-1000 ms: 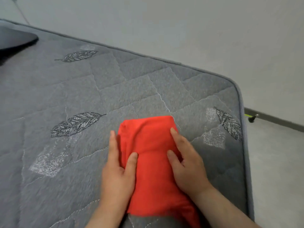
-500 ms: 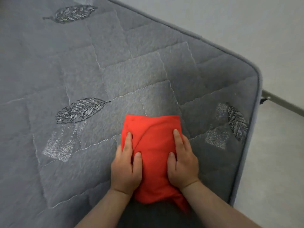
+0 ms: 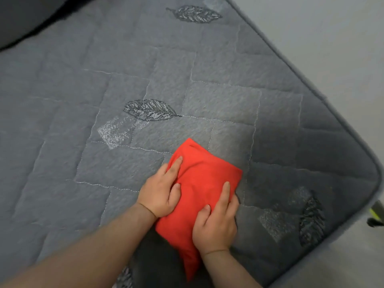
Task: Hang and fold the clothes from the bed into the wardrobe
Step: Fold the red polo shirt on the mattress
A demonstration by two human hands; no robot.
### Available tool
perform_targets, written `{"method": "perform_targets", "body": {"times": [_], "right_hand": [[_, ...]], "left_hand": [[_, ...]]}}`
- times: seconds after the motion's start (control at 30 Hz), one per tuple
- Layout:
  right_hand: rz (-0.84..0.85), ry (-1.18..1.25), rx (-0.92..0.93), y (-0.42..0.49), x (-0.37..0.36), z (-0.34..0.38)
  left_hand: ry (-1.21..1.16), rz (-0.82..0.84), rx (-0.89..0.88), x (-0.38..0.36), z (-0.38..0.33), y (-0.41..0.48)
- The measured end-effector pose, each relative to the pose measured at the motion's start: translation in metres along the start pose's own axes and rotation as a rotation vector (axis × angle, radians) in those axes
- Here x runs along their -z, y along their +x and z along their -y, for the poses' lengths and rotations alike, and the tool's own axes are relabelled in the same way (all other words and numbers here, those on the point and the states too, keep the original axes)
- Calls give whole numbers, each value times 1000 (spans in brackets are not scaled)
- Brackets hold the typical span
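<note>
Head view showed the left hand (image 3: 161, 192) and right hand (image 3: 216, 222) with fingers mostly straight, pressing the folded red garment (image 3: 207, 173) flat by the near edge of the bed (image 3: 187, 80), toward its rounded right corner. The garment's nearest end tapered into a loose tail, so lifting it from the top alone would likely spill the fold open.

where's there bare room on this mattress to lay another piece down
The mattress is bare left of the red garment, beyond the stitched leaf, and across the far stretch. A narrower strip runs between garment and right edge. Crowded only where the left hand and right hand press the garment.
</note>
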State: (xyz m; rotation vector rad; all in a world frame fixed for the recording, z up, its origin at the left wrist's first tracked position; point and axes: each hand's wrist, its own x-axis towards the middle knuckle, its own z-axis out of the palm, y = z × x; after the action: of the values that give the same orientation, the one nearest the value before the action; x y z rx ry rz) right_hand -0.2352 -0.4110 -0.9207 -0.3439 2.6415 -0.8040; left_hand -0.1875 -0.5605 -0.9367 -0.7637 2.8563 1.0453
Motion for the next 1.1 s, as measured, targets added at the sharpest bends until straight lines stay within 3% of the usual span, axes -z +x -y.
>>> {"method": "perform_targets", "body": {"times": [0.5, 0.73, 0.8, 0.87, 0.97, 1.03, 1.1], "right_hand": [[-86, -42, 4, -4, -14, -6], [-60, 1, -20, -7, -3, 6], [29, 76, -79, -9, 14, 13], [168, 177, -141, -7, 39, 33], [347, 218, -6, -22, 85, 73], [488, 276, 71, -53, 114, 104], [666, 299, 147, -91, 143, 139]], "left_hand": [[-9, -56, -31, -8, 8, -3], [-55, -21, 105, 2, -4, -3], [-270, -9, 269, 9, -21, -8], [-713, -31, 522, 23, -42, -24], [-1388, -169, 852, 62, -75, -82], [-1593, -323, 916, 96, -93, -137], [-1646, -538, 927, 131, -115, -197]]}}
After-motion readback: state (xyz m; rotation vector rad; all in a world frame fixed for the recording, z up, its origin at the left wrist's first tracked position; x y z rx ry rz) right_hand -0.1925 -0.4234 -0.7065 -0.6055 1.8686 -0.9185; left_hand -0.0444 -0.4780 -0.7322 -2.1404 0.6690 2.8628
